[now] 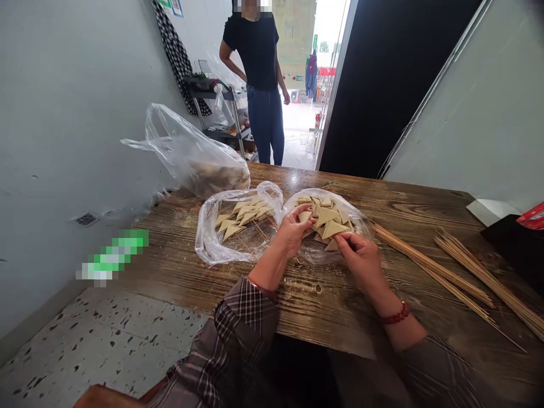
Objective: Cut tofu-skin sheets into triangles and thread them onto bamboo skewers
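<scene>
My left hand [292, 231] is closed, with its thumb and fingers pinching a pale beige triangular tofu slice [305, 216]. My right hand [361, 258] grips another tofu triangle [335, 229] by its near edge. Both hands are over a clear plastic bag [361, 224] spread on the table, where a heap of loose tofu triangles [315, 202] lies. Left of it, a second clear bag [204, 241] bears rows of tofu triangles [246, 215] with thin skewers [260, 231] sticking out toward me.
Two bundles of bamboo skewers [429, 263] lie on the wooden table [178, 277] at the right, near a dark box [510, 241]. A tied plastic bag [199, 164] stands at the back left. Beyond the table are a person [255, 62] and a shelf cart [221, 113].
</scene>
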Tool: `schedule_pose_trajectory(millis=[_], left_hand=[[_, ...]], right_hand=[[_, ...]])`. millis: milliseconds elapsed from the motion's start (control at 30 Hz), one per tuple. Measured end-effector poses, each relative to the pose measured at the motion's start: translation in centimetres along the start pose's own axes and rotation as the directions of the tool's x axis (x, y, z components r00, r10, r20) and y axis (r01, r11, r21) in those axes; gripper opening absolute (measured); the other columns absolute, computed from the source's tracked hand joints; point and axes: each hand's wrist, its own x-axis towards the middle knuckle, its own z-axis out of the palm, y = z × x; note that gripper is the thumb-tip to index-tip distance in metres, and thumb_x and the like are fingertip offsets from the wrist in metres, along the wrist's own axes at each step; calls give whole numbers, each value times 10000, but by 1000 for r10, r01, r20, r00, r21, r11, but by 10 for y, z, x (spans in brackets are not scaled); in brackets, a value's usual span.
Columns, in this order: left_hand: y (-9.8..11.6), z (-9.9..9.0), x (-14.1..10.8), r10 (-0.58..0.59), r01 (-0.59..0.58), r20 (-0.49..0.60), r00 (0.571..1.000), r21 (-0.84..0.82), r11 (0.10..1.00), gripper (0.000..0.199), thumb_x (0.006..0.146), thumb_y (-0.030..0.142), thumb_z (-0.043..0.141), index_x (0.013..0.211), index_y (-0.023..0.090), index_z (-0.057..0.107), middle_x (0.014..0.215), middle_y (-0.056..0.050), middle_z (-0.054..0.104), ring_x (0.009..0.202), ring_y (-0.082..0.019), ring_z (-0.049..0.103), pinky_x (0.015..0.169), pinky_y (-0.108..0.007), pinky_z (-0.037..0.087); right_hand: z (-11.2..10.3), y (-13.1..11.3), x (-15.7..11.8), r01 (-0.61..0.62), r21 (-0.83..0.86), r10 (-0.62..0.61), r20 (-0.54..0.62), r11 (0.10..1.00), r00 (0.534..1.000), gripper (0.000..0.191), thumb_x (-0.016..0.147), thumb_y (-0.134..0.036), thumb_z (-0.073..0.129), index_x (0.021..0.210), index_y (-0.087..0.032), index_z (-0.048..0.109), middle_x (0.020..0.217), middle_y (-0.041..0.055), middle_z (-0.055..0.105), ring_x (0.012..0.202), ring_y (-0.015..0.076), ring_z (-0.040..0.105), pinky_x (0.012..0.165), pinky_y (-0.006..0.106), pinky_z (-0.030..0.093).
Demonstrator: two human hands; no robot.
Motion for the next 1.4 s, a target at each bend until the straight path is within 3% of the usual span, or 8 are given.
schedule_pose_trajectory(millis=[133,333,567,767,1067,1233,1400], left_hand=[[-3,0,0,32,-33,19,999,72,997,522,700,8,670,1208,107,601,1006,-54,658,620,-62,592,493,-173,409],[-2,-2,0,-27,30,85,996,-38,999,492,831,93,561,1319,120,506,986,-70,658,678,-116,656,635,-265,561],[-2,-5,3,-64,70,105,992,-57,996,191,906,261,596,1035,122,600,935,-120,708,720,-163,704,731,-313,586],[7,-4,2,-45,47,18,999,-87,995,140,951,213,554,897,102,621,885,-132,742,733,-155,721,771,-287,578],[20,-1,-1,0,-4,-52,999,-78,997,117,966,165,490,863,147,542,818,-97,758,668,-153,720,711,-283,577],[22,-2,-3,0,-4,-54,999,-78,997,178,970,164,426,875,136,574,837,-104,764,714,-176,737,695,-280,561],[21,-4,-2,-33,27,-59,998,-100,995,172,953,198,449,915,127,601,902,-131,771,755,-194,745,783,-318,548]], right_hand=[[2,1,0,1,20,0,-3,1000,1000,312,869,-461,618,802,-186,750,603,-1,637,552,158,528,547,276,404],[3,-5,1,17,28,-17,-13,999,1000,296,848,-460,632,738,-206,739,546,-4,588,517,170,513,542,307,419],[2,-6,1,21,42,-21,-8,999,1000,268,851,-436,627,748,-220,748,557,-2,601,521,178,524,560,324,433],[-2,-7,1,33,20,-33,10,999,999,279,846,-424,633,749,-187,743,587,-5,621,553,148,523,577,283,420],[-9,-8,-1,57,-1,-56,172,998,983,241,862,-367,627,738,-183,721,541,-29,556,502,110,445,516,253,364],[-8,-6,-2,104,-43,-92,212,994,973,231,867,-353,618,743,-191,726,621,-4,646,572,130,533,557,258,410],[-7,-5,-3,130,-66,-113,217,989,970,220,871,-350,617,768,-194,732,643,2,677,582,139,576,574,261,439]])
